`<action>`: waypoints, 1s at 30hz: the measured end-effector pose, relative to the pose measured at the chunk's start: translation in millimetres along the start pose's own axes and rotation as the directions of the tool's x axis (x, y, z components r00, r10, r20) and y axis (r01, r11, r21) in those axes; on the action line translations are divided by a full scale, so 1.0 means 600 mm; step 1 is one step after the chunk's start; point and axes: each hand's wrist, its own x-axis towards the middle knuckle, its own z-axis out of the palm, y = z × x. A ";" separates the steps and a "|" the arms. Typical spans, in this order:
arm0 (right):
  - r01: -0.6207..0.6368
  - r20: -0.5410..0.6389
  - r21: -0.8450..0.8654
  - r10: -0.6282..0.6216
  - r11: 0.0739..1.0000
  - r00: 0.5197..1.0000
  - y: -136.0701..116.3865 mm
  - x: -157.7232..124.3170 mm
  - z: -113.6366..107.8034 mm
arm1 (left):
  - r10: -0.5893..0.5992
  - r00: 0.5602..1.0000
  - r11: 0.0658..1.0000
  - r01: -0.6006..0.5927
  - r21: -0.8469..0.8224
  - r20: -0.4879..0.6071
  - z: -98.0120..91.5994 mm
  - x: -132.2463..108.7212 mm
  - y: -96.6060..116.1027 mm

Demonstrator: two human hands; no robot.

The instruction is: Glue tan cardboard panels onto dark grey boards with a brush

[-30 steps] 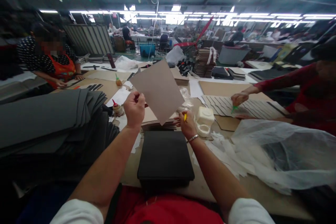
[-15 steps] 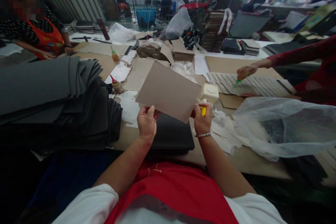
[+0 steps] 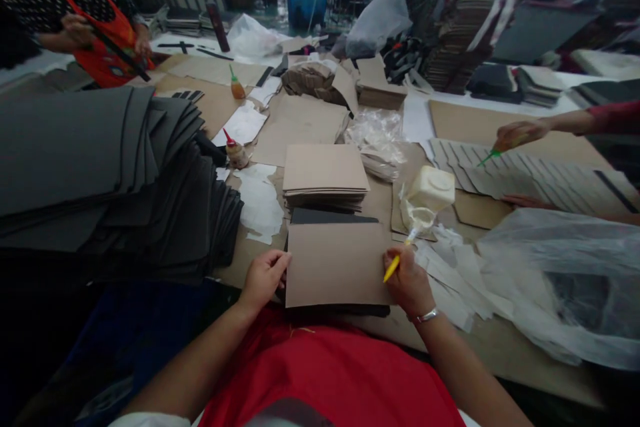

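A brown cardboard sheet (image 3: 340, 265) lies almost flat over a stack of black sheets (image 3: 333, 215) in front of me. My left hand (image 3: 265, 278) pinches its left edge between thumb and fingers. At the opposite edge, my right hand (image 3: 409, 282) grips the sheet and also keeps hold of a yellow-handled brush (image 3: 393, 268), whose whitish end points away from me. Just beyond that end stands a cut-open, cream plastic container (image 3: 434, 188) with whitish residue at its mouth. Behind the black sheets sits a pile of brown cardboard sheets (image 3: 326, 170).
A tall heap of dark grey sheets (image 3: 65, 147) fills the left side. Glue bottles, one red-tipped (image 3: 236, 153), stand beyond it. Clear plastic (image 3: 575, 280) covers the right side. A co-worker's hand (image 3: 520, 133) holds a green-tipped bottle; another person works at far left.
Both hands have lowered the cardboard sheet from a raised, tilted position onto the black stack. The brown pile behind has come into view. The camera looks further down.
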 end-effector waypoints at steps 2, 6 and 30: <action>-0.025 0.033 -0.048 0.026 0.999 0.999 0.000 0.007 0.007 | 0.100 0.995 0.979 -0.096 0.180 -0.015 -0.003 0.010 0.004; -0.074 0.074 -0.125 0.084 0.989 0.994 -0.011 0.021 0.011 | 0.228 0.974 0.911 -0.215 0.351 0.003 -0.004 0.050 0.029; -0.101 0.245 -0.382 0.206 0.919 0.947 -0.027 0.042 0.016 | 0.054 0.999 0.955 -0.054 0.291 0.008 0.006 0.106 0.015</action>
